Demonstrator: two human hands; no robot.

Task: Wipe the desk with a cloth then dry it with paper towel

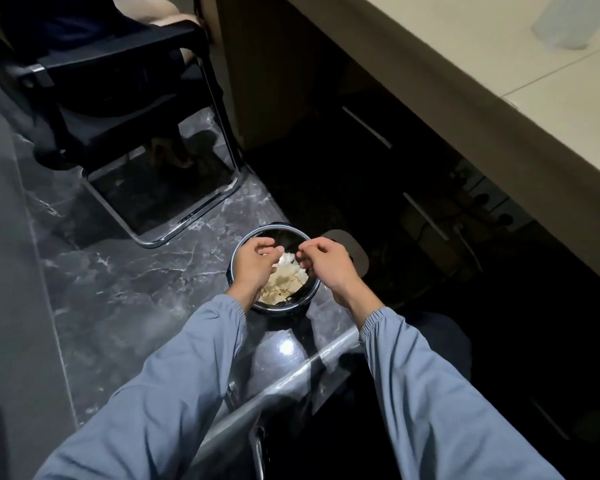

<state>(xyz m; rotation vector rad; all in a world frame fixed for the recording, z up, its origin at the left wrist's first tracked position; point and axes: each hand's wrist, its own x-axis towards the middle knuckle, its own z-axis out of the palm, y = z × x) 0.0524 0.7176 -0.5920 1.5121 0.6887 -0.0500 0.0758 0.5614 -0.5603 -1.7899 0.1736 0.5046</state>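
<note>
Both my hands hover over a small round black bin point(238, 258) on the dark marble floor. Crumpled paper towels point(284, 282) fill the bin, with a whiter wad on top between my hands. My left hand point(255, 263) hangs above the bin's left side with loosely curled fingers, its thumb right beside the white wad. My right hand point(326, 263) is over the right rim, fingers also loosely curled, with nothing plainly in it. The pale desk point(551, 98) runs along the upper right. No cloth is in view.
A black chair with a chrome frame point(118, 98) stands at the upper left, a person's feet point(170, 154) under it. Under the desk are dark drawers with bar handles point(425, 216) and a power strip point(482, 199). A chrome bar point(291, 379) crosses below my arms.
</note>
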